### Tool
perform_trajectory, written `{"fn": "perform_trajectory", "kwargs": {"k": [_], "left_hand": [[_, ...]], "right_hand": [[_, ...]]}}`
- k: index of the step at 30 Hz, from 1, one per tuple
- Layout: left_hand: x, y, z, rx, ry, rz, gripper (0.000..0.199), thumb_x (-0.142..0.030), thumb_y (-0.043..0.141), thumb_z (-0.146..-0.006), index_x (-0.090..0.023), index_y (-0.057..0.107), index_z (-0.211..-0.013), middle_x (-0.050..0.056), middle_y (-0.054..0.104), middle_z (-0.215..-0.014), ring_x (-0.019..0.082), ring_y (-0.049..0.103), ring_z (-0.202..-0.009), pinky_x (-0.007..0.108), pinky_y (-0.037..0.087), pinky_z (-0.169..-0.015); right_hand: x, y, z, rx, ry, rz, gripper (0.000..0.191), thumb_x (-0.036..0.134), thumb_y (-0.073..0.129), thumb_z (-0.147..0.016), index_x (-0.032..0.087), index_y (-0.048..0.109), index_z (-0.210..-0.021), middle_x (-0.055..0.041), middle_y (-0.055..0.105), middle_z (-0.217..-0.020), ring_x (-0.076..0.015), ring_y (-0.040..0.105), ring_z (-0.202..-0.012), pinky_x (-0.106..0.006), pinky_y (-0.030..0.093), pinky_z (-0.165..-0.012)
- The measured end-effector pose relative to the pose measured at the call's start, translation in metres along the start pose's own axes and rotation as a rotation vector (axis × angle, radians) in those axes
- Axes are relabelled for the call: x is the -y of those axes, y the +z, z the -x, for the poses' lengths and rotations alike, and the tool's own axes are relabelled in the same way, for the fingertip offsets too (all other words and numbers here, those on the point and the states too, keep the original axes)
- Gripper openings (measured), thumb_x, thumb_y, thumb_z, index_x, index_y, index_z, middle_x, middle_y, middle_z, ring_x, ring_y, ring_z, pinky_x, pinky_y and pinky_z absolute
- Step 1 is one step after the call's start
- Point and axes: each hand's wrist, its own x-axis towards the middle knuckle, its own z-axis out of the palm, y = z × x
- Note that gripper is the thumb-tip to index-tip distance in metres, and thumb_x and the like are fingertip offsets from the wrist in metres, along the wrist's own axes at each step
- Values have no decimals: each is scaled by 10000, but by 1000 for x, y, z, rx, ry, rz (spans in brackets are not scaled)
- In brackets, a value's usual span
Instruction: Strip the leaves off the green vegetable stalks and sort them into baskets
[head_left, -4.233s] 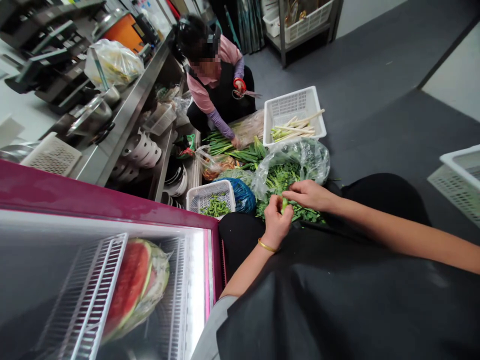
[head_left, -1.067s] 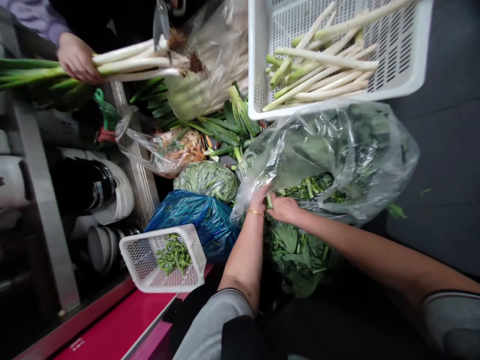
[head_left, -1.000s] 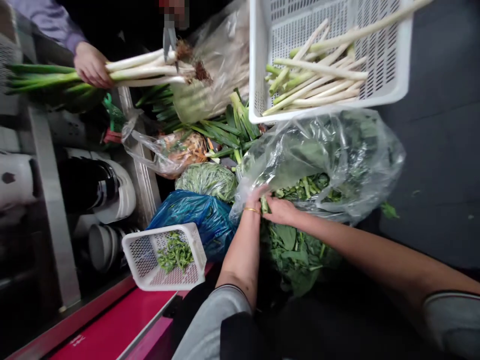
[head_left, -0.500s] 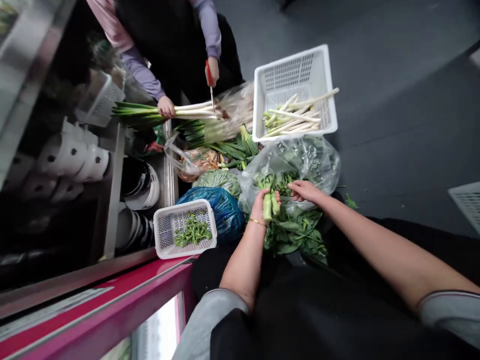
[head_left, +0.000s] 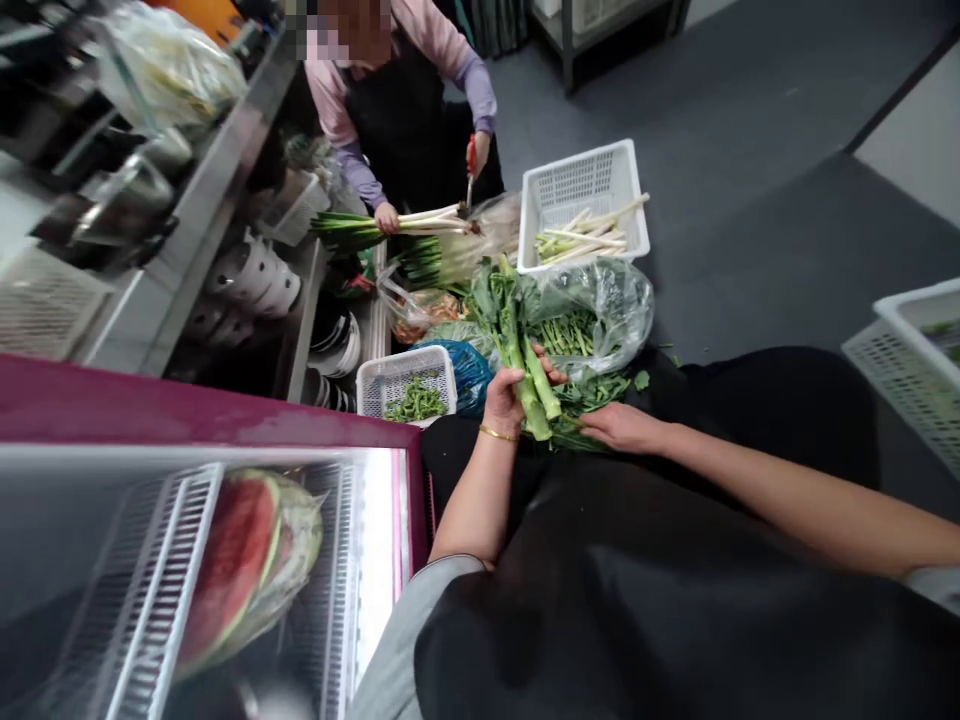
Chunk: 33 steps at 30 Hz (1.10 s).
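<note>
Thick green stalks (head_left: pixel 531 385) with leafy tops are held upright in my left hand (head_left: pixel 510 395), which wears a gold bangle. Just right of their cut ends is my right hand (head_left: pixel 622 427), its fingers pinched on a dark green leaf (head_left: pixel 574 438). Behind them lies an open clear plastic bag (head_left: pixel 626 315) with more green stalks inside. Loose leaves (head_left: pixel 596 392) lie below the bag. To the left, a small white basket (head_left: pixel 367 390) holds short green pieces (head_left: pixel 416 400).
Across from me a person's hand (head_left: pixel 480 155) works red scissors (head_left: pixel 471 155) at leek roots. A large white basket (head_left: pixel 640 190) holds white stalks. A glass-topped fridge (head_left: pixel 300 430) stands at left, more baskets (head_left: pixel 900 300) at right.
The view has shifted, showing more of the fridge and the other person. My left hand has raised the stalks out of the bag area, and my right hand has moved down to the leaf.
</note>
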Motion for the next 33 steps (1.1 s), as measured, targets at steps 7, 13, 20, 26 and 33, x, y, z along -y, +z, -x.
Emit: {"fn": "perform_trajectory", "kwargs": {"k": [7, 13, 20, 26, 33], "left_hand": [[2, -8, 48, 151, -25, -38, 611, -492, 582, -545, -104, 598, -1016, 160, 668, -815, 294, 669, -711, 361, 515, -533], [25, 24, 55, 172, 10, -46, 518, -392, 695, -590, -100, 598, -1006, 135, 684, -856, 244, 669, -721, 310, 518, -581], [30, 45, 69, -118, 177, -79, 465, -288, 730, -609, -173, 519, -1008, 37, 662, -813, 150, 624, -603, 275, 504, -563], [14, 43, 60, -394, 336, -160, 344, -191, 695, -559, -170, 536, -863, -1, 616, -756, 133, 601, -597, 265, 497, -599], [0, 20, 59, -43, 130, 159, 362, -250, 697, -546, -168, 517, -849, 44, 653, -706, 143, 592, -499, 225, 430, -462]], "right_hand": [[35, -61, -21, -112, -95, -432, 485, 552, 504, -805, 151, 661, -1030, -109, 686, -978, -228, 641, -836, -321, 495, -687], [79, -81, -20, -432, 1, -782, 394, 539, 666, -664, 153, 591, -650, 4, 568, -543, -115, 493, -492, -254, 407, -489], [79, -72, -19, -521, 29, -999, 440, 610, 637, -672, 180, 546, -668, 0, 591, -592, -131, 535, -500, -265, 444, -481], [90, -56, 0, -768, -184, -436, 318, 497, 536, -810, 201, 630, -740, -71, 648, -720, -208, 620, -732, -349, 501, -718], [81, -73, 17, -438, -263, -812, 320, 502, 547, -829, 190, 618, -811, -24, 618, -657, -146, 585, -575, -257, 469, -503]]}}
